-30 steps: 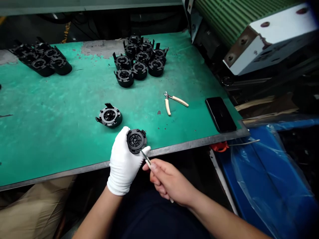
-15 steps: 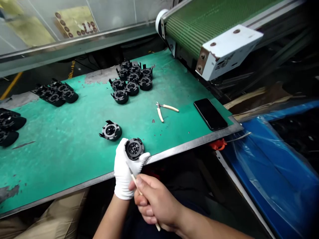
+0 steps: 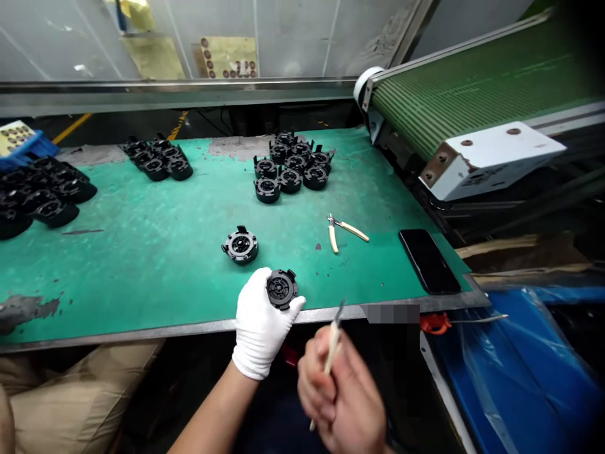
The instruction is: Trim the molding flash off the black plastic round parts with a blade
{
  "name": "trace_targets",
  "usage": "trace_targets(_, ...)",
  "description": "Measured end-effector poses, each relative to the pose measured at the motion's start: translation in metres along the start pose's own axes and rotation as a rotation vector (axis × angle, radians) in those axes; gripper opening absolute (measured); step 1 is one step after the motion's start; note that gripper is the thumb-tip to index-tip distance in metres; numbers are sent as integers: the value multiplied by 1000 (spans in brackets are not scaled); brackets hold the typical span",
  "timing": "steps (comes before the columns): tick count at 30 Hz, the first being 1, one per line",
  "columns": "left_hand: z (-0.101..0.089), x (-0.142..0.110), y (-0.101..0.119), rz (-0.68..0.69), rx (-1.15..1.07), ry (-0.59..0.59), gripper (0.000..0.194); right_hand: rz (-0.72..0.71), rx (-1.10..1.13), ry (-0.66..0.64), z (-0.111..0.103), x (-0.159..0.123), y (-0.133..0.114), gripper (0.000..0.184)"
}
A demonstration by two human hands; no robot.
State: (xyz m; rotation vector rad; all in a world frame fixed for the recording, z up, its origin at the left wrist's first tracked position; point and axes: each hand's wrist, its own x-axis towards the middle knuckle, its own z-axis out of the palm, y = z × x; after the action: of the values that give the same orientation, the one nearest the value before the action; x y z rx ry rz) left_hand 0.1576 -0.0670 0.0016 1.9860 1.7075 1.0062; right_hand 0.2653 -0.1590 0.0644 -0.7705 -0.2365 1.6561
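My left hand, in a white glove, holds a round black plastic part above the table's front edge. The part's ribbed, hollow side faces me, and small tabs stick out from its rim. My bare right hand is closed around a thin pale-handled tool. Its narrow dark tip points up and is blurred, so its kind cannot be made out. The tip is apart from the black part, to its right. Another round black part with upright tabs sits on the green tabletop just beyond my left hand.
Cutting nippers with cream handles lie spread near a black phone. Black parts stand in groups along the table. A green conveyor rises at the right, above a blue plastic-lined container. Someone's trousered leg shows lower left.
My right hand has drawn the tool away to the right from my left hand and the black part. The black part has turned a little in my glove. The camera view has swung left.
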Motion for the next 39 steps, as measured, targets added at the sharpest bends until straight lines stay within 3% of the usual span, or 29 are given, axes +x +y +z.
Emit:
trace_targets(3,-18,7,-9,84,-72,-189,83,-129,-169,89,-11,18,-36,24)
trace_targets(5,-37,12,-18,161,-129,-358,72,-161,-327,140,-28,32,-57,21)
trace_targets(7,-52,15,-29,176,-152,-311,55,-182,-562,157,-48,43,-73,22)
trace_targets(10,-62,14,-37,44,-217,-121,47,-178,-1093,67,-68,55,-88,33)
trace_targets(12,-60,10,-35,-11,-233,-126,63,-193,-1427,-79,-69,61,-92,36)
trace_targets(15,-51,9,-29,-4,-153,-241,98,-254,-1751,-282,-61,69,-89,37)
trace_targets(18,-43,15,-26,1,-93,-288,103,-308,-1936,-347,-53,75,-82,38)
trace_targets(27,-33,20,-25,56,-7,-206,85,-404,-2211,-277,-52,87,-89,40)
trace_targets(34,-30,19,-26,65,-27,-178,82,-361,-2147,-349,-50,85,-87,40)
trace_targets(39,-34,23,-23,-1,-109,-191,86,-341,-1940,-263,-49,79,-81,38)
